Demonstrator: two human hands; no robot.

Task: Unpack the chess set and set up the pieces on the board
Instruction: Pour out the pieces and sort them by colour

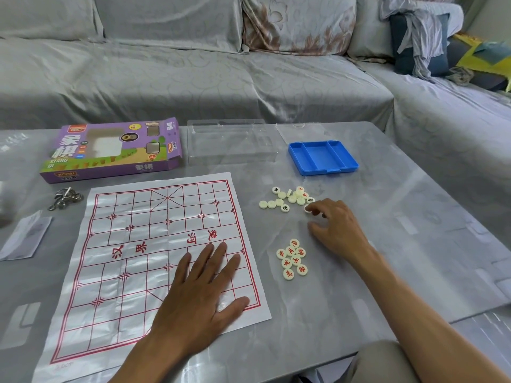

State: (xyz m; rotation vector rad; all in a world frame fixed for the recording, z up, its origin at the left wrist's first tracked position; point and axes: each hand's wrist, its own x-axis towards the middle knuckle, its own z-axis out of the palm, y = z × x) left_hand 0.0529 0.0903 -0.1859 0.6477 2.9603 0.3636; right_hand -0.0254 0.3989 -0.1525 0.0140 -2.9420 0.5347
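Observation:
A white plastic xiangqi board sheet [138, 261] with red lines lies flat on the grey table. My left hand [201, 297] rests on its near right part, palm down with straight fingers. Right of the sheet, a loose heap of cream round pieces [287, 199] lies mixed, some face down. Closer to me sits a small cluster of red-marked pieces [292, 258], face up. My right hand [336, 226] is between the two groups, and its fingertips pinch one cream piece [307, 208] at the heap's near edge.
An empty blue tray [322, 158] stands behind the heap, with a clear lid [300, 131] beyond it. A clear plastic case [229, 146] and the purple box [110, 150] lie at the table's back. Metal rings [65, 199] and a folded leaflet [26, 237] sit left.

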